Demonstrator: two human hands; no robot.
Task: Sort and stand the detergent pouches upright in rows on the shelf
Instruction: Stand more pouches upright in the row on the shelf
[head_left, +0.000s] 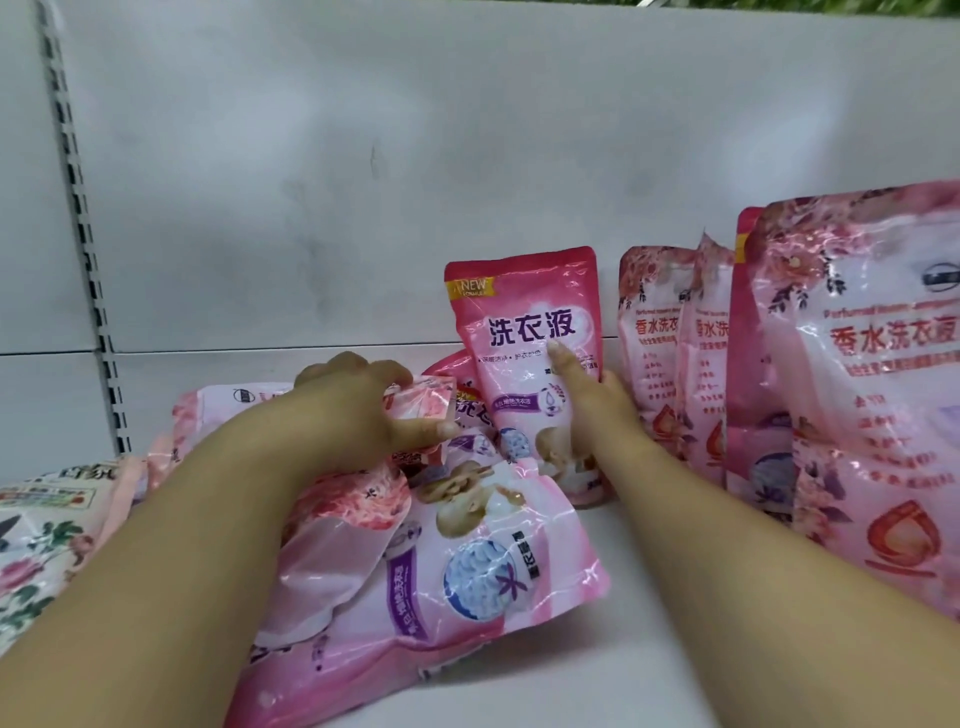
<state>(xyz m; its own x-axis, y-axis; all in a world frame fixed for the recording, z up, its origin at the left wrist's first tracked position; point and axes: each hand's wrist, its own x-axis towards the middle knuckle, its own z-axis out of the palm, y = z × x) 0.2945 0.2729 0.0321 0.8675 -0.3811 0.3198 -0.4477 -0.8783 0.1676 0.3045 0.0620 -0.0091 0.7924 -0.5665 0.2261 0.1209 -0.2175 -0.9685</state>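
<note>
A pink detergent pouch with purple lettering (524, 332) stands upright at the back of the white shelf (649, 649). My right hand (592, 395) holds it by its right edge, thumb laid across the front. My left hand (358, 410) grips the top corner of a rose-patterned pouch (358, 499) that lies flat in a heap. A baby-print pink pouch (467, 566) lies flat in front of the heap. To the right, several rose-patterned pouches (660, 353) stand upright in rows, the nearest one large (872, 395).
A floral pouch (41, 545) lies at the left edge. The shelf's white back panel (363, 156) has a slotted upright (78, 208) on the left. Bare shelf surface shows between the heap and the standing rows.
</note>
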